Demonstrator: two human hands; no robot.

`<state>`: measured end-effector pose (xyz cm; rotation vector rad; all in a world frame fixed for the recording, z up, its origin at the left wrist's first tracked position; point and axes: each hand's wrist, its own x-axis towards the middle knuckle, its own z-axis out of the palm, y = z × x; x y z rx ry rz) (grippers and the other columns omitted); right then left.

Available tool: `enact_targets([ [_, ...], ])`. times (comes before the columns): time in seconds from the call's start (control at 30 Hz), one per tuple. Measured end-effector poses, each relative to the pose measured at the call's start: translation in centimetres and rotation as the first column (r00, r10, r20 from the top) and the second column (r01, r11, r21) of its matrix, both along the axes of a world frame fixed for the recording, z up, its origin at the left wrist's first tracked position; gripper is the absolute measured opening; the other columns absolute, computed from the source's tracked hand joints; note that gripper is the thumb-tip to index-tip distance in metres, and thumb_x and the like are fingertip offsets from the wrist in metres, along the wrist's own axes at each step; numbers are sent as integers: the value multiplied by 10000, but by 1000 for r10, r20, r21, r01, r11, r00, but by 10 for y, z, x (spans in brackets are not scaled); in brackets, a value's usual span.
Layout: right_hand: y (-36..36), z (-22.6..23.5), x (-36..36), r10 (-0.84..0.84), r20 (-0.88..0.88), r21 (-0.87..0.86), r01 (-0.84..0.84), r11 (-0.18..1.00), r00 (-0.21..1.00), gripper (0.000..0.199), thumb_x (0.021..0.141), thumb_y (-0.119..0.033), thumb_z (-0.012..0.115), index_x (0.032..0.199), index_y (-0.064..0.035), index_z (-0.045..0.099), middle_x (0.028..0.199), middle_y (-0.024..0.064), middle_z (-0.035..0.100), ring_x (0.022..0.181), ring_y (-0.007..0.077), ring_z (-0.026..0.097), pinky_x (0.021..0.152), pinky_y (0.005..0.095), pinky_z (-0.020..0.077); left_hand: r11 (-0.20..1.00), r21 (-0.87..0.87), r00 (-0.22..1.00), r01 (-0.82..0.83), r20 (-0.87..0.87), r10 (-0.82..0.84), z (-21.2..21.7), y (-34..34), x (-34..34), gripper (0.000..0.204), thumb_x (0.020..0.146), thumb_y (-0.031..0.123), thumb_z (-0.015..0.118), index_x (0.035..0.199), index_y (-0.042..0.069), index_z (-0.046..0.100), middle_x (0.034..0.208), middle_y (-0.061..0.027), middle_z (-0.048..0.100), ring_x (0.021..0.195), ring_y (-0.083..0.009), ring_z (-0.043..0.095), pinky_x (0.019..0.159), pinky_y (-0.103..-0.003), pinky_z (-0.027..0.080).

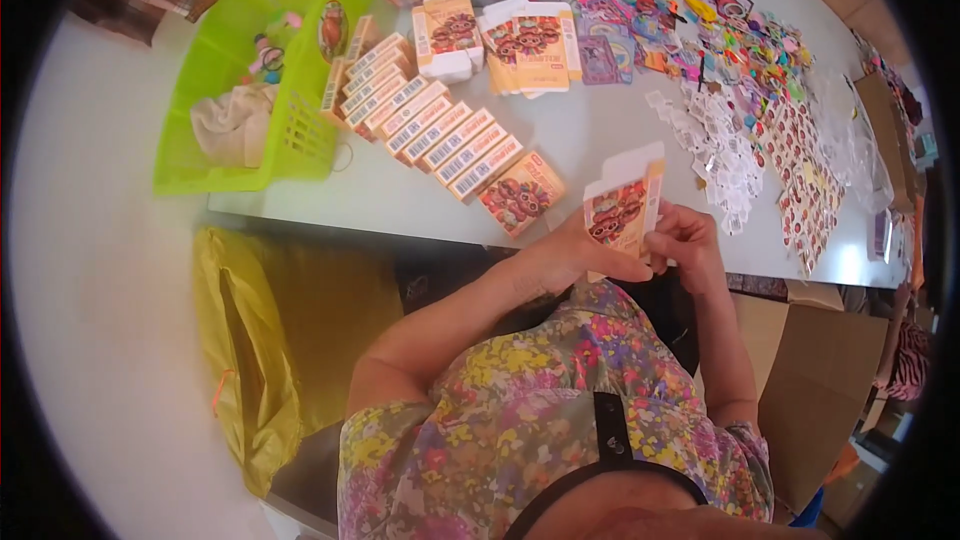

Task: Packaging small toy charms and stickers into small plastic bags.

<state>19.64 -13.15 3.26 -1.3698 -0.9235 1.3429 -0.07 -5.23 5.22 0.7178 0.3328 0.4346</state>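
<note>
A small peach cardboard box [618, 212] with cartoon figures on its front is held upright just past the table's front edge. Its white top flaps stand up unfolded. My left hand [592, 252] is closed around its lower left part, thumb across the front. At the box's right side my right hand [688, 245] has its fingers bent and pinched against the lower edge; the fingertips are partly hidden. To the left of my hands a closed box of the same kind [522, 192] lies face up, ending a slanting row of closed boxes [440, 135].
Box blanks [540, 45] lie at the back beside an opened box [448, 35]. A green plastic basket [200, 155] holds cloth. White tags [722, 150], patterned sheets [805, 180] and colourful trinkets [740, 60] cover the right. A yellow bag [240, 360] and cardboard carton [825, 380] flank me.
</note>
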Motion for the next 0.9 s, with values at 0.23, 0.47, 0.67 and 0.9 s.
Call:
enact_targets([
  [0.23,-12,12,1,-162,316,304,62,951,935,482,735,-226,776,1163,-57,631,1224,54,577,1030,145,557,767,288,497,971,237,999,14,-40,-5,-6,-6,7,878,586,-12,827,1358,26,409,1256,-69,528,1172,-167,499,959,-309,438],
  [0.47,0,5,-12,-66,155,391,0,920,986,367,796,-164,760,1110,-15,643,1037,52,650,898,126,605,761,284,507,978,202,946,-41,-306,103,-8,-11,10,467,718,49,792,1147,12,614,1018,-42,654,910,-102,609,789,-252,490],
  [0.67,4,-20,-13,-206,118,212,178,961,971,88,858,-75,687,850,7,655,741,-8,632,706,25,547,607,206,452,890,385,889,-245,-276,365,-21,-14,8,213,864,69,674,1064,3,642,927,-51,687,829,-98,642,723,-242,519],
  [0.9,-7,-12,-18,-210,-112,206,230,951,971,337,848,-8,685,1159,37,566,954,87,694,778,100,645,691,238,540,808,450,847,-381,-180,500,-22,-17,13,433,849,-67,631,1236,-5,446,1138,-135,613,867,-133,655,736,-240,548],
])
